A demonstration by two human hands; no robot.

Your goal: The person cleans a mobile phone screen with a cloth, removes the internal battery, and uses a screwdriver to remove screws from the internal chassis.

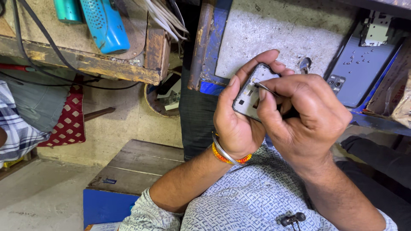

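My left hand (234,117) grips an opened phone body (249,95), grey with its inner frame showing, fingers curled over its top edge. My right hand (302,113) pinches a thin metal tweezer (266,88) whose tip touches the upper inside of the phone. Both hands are held close together above my lap, in front of a grey worktop (274,30). A metal bangle and an orange bead band (226,155) circle my left wrist.
On the worktop at right lies a phone back cover (364,68) with several tiny screws on it. A blue device (105,23) and cables sit on a worn wooden bench at upper left. A wooden box (137,164) stands on the floor; another person's checked sleeve (15,128) shows at far left.
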